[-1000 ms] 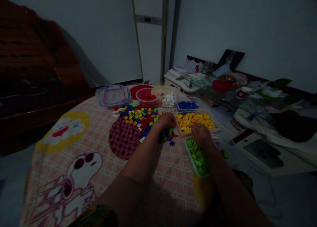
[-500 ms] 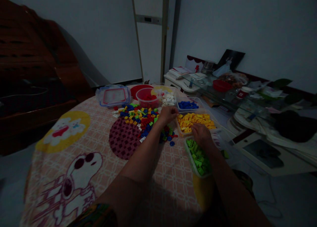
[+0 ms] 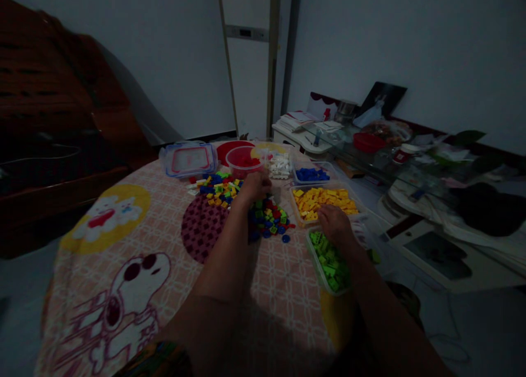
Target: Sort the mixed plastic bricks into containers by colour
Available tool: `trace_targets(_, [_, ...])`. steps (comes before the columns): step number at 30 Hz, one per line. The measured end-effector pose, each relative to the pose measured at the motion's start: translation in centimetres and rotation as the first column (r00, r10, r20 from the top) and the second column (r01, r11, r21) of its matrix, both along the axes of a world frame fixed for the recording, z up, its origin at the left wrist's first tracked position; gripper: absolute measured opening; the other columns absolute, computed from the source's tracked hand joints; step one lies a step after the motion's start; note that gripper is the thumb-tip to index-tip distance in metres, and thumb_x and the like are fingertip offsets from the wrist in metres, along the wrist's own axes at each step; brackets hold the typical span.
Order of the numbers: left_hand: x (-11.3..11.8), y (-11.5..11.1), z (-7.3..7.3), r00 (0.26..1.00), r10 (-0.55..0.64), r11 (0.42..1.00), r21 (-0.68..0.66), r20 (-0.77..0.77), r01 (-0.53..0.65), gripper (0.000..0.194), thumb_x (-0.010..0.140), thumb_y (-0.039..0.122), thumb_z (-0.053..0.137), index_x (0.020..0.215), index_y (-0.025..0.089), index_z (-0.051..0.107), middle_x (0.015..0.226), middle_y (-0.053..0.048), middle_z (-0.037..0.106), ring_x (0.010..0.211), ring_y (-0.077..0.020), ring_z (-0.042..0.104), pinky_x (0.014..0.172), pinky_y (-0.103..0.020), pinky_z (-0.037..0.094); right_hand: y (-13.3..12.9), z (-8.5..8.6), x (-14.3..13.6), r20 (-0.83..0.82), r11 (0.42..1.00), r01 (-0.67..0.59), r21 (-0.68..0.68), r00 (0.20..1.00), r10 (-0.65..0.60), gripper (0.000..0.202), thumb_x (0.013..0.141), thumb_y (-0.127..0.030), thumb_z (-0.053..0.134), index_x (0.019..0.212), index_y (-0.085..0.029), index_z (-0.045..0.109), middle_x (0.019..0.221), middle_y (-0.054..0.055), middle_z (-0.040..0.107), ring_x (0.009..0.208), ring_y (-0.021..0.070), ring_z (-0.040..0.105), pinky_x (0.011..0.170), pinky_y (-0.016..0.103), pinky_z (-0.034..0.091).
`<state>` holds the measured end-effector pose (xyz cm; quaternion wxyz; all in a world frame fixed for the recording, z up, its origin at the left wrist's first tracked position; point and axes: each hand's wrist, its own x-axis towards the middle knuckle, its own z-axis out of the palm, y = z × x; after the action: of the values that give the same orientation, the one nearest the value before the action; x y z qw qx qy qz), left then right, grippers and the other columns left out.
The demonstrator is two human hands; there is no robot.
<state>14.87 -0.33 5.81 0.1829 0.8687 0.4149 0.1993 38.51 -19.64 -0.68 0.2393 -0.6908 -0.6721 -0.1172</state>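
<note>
My left hand [image 3: 255, 188] hangs over the mixed pile of coloured bricks [image 3: 217, 188], just in front of the round tub of red bricks [image 3: 245, 159]. Its fingers are bent together; what they hold, if anything, is too small to name. My right hand [image 3: 335, 223] rests at the front edge of the box of yellow bricks [image 3: 324, 201], its fingers curled and partly hidden. Below it stands the box of green bricks [image 3: 329, 263]. Blue bricks [image 3: 312, 174] lie in a box behind the yellow ones, and white bricks [image 3: 279, 166] are left of those.
A clear lid with a blue rim [image 3: 189, 160] lies at the back left of the round table, on the patterned tablecloth [image 3: 164, 223]. To the right is a cluttered glass table with a red bowl [image 3: 367, 142]. A wooden bench [image 3: 61, 92] stands at the far left.
My left hand has moved left, from beside the yellow box to above the mixed bricks near the red tub. My right hand has stayed in place.
</note>
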Motion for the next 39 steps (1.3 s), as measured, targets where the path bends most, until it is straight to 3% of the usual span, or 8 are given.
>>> trace_targets(6, [-1.8,0.6,-0.5,0.994,0.105,0.994,0.011,0.034,-0.105,0.02,0.077,0.024,0.065,0.087,0.017,0.081,0.085,-0.008,0.078,0.08,-0.0214,0.069,0.075,-0.028,0.051,-0.1,0.0,0.1,-0.004,1.0,-0.013,-0.005,1.0,0.013,0.029,0.098,-0.024,0.042,0.092,-0.018,0.07,0.101,0.014,0.072,0.098,0.0249,0.062,0.094,0.039,0.047])
trace_targets(14, [-1.4,0.7,-0.7,0.989,-0.021,0.999,-0.035,-0.147,0.016,0.025,0.068,0.028,0.077,0.091,0.021,0.082,0.089,-0.004,0.079,0.085,-0.0198,0.069,0.074,-0.022,0.049,0.0,0.7,0.1,0.009,0.998,-0.033,-0.053,0.999,0.033,0.027,0.096,-0.022,0.043,0.089,-0.019,0.069,0.096,0.011,0.071,0.093,0.0232,0.062,0.09,0.036,0.046])
trace_targets(19, [-1.2,0.5,-0.4,0.973,-0.077,0.996,-0.063,-0.216,0.065,0.036,0.065,0.017,0.075,0.099,0.024,0.082,0.095,-0.004,0.079,0.087,-0.0205,0.07,0.074,-0.021,0.049,0.0,1.0,0.0,0.015,0.997,-0.011,-0.073,1.0,0.012,0.029,0.096,-0.023,0.042,0.084,-0.02,0.068,0.094,0.011,0.071,0.091,0.0233,0.061,0.089,0.036,0.045])
trace_targets(27, [-2.3,0.9,-0.4,0.992,-0.038,0.997,-0.072,-0.122,0.03,0.024,0.073,0.02,0.064,0.088,0.018,0.082,0.084,-0.004,0.078,0.075,-0.0177,0.068,0.069,-0.023,0.048,0.0,0.2,0.3,0.021,0.999,-0.042,0.001,0.999,0.042,0.03,0.097,-0.024,0.041,0.091,-0.02,0.07,0.099,0.013,0.071,0.098,0.0249,0.061,0.094,0.039,0.046])
trace_targets(32, [-3.0,1.2,-0.7,0.997,-0.03,0.995,-0.096,-0.071,0.024,0.023,0.073,0.023,0.06,0.082,0.016,0.08,0.072,-0.003,0.075,0.07,-0.016,0.065,0.064,-0.021,0.046,0.0,0.3,0.2,0.007,0.999,-0.027,-0.036,1.0,0.027,0.03,0.097,-0.025,0.041,0.087,-0.02,0.069,0.098,0.012,0.071,0.095,0.0237,0.061,0.093,0.037,0.046])
trace_targets(39, [-3.3,1.4,-0.6,0.999,-0.006,0.998,-0.07,-0.052,0.002,0.023,0.072,0.026,0.061,0.081,0.016,0.079,0.078,-0.004,0.076,0.073,-0.0169,0.065,0.063,-0.022,0.045,0.0,0.1,0.1,-0.006,1.0,-0.015,0.004,1.0,0.015,0.028,0.097,-0.024,0.042,0.09,-0.019,0.069,0.098,0.012,0.072,0.096,0.0243,0.062,0.093,0.038,0.046])
